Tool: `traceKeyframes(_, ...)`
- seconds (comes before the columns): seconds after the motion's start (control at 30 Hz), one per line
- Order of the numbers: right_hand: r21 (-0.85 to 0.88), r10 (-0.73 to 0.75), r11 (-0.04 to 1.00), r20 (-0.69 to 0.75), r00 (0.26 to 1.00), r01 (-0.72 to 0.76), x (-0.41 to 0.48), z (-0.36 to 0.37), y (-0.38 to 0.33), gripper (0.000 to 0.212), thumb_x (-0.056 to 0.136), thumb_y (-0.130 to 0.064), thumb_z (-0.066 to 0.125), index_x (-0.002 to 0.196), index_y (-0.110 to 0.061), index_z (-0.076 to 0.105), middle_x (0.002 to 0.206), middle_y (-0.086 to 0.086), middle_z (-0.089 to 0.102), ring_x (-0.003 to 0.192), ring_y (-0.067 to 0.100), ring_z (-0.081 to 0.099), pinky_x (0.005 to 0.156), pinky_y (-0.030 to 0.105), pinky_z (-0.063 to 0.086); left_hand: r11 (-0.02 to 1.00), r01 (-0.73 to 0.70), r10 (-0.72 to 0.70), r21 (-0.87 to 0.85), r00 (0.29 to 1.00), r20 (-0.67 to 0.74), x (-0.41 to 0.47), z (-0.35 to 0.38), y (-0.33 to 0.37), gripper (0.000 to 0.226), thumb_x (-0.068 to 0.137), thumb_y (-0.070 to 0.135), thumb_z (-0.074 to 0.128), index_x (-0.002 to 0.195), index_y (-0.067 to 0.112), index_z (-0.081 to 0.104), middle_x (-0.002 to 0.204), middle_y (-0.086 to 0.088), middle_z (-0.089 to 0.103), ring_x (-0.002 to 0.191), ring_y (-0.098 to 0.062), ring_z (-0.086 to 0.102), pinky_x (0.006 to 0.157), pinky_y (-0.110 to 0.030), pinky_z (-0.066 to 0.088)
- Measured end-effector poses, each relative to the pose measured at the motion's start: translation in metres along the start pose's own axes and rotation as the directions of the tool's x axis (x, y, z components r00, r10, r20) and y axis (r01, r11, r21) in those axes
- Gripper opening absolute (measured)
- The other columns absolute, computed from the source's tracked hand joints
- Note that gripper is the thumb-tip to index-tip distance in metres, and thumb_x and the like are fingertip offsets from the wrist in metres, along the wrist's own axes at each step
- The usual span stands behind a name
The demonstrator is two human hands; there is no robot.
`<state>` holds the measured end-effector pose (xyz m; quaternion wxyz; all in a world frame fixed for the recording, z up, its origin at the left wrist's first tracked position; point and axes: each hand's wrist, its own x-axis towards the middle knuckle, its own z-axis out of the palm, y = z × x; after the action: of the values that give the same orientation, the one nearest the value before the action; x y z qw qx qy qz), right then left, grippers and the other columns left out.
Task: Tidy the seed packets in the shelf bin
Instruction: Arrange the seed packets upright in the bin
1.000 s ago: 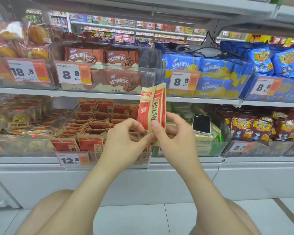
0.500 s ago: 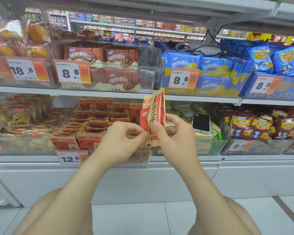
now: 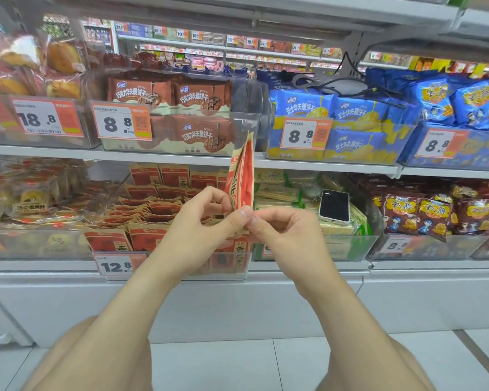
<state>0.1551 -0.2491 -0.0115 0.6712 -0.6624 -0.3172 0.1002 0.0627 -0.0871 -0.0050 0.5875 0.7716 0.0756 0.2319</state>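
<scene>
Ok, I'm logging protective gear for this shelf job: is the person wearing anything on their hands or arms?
No. The left hand and right hand are bare, without gloves, and no ring shows on the fingers in view. Both forearms are uncovered down to the frame's bottom edge: no sleeve, watch or bracelet shows. The visible fingernails look short and unpainted.

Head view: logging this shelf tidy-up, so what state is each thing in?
Held seed packet: upright, out of the shelf bin.
Left hand: pinching its lower edge.
Right hand: pinching its lower edge.
Binned seed packets: some standing, middle ones jumbled.
Phone: lying face up, screen dark.
</scene>
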Motion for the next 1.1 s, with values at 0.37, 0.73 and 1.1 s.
traceKeyframes(0.37, -0.054, -0.032, 0.998, 0.016, 0.999, 0.033, 0.004, -0.002, 0.003, 0.012, 0.103, -0.011, 0.07, 0.094, -0.011, 0.079, 0.091, 0.006, 0.082, 0.092, 0.027, 0.079, 0.092, 0.049, 0.064, 0.982, 0.142, -0.14, -0.125, 0.99, 0.02, 0.001, 0.001, -0.001, 0.052, 0.086, 0.05, 0.077, 0.121, 0.018, 0.056, 0.121, -0.004, 0.075, 0.1, -0.021, 0.08, 0.088, -0.042, 0.067)
traceKeyframes(0.73, -0.212, 0.088, 0.977, 0.387, 0.918, -0.004, -0.001, -0.003, 0.004, 0.023, 0.103, -0.016, 0.07, 0.088, -0.006, 0.084, 0.091, 0.012, 0.082, 0.09, 0.021, 0.077, 0.092, 0.043, 0.061, 0.976, 0.096, -0.14, -0.195, 0.964, -0.226, 0.007, 0.017, -0.003, 0.045, 0.094, 0.056, 0.073, 0.113, 0.019, 0.055, 0.096, -0.005, 0.074, 0.069, -0.01, 0.068, 0.071, -0.039, 0.056)
traceKeyframes(1.1, -0.296, -0.091, 0.951, 0.015, 0.996, 0.091, 0.009, 0.01, 0.008, 0.032, 0.113, -0.028, 0.044, 0.088, -0.01, 0.053, 0.074, -0.006, 0.053, 0.071, 0.015, 0.05, 0.068, 0.048, 0.047, 0.99, 0.049, -0.065, -0.131, 0.99, -0.122, -0.003, 0.039, -0.003, 0.02, 0.108, 0.037, 0.062, 0.109, 0.016, 0.061, 0.093, -0.012, 0.073, 0.072, -0.011, 0.069, 0.067, -0.03, 0.055)
